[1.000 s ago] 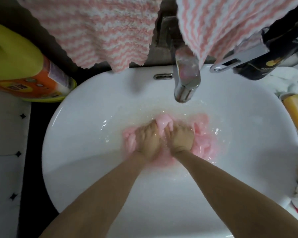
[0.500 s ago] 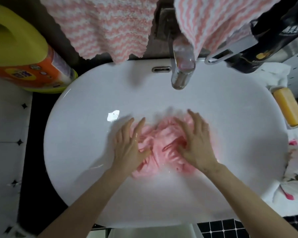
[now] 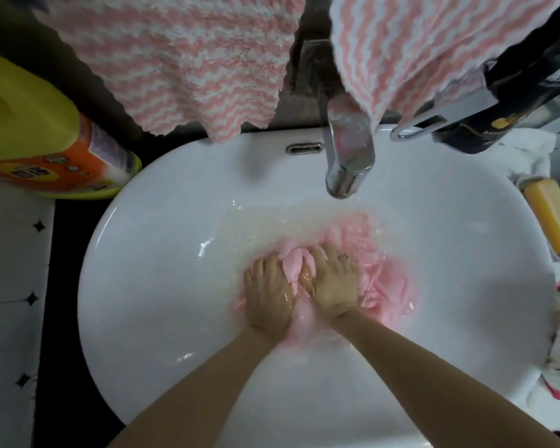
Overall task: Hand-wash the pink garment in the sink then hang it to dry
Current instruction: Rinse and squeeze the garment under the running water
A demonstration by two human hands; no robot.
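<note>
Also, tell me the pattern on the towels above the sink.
The towels show pink-and-white wavy stripes; head view.

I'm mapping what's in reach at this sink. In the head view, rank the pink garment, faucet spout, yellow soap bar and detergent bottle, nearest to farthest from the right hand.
From the right hand:
1. pink garment, in its grip.
2. faucet spout, straight ahead of it.
3. yellow soap bar, off to the right.
4. detergent bottle, far left.

Garment (image 3: 392, 279) in sink (image 3: 143, 286), seemingly before faucet (image 3: 349, 163)
</note>
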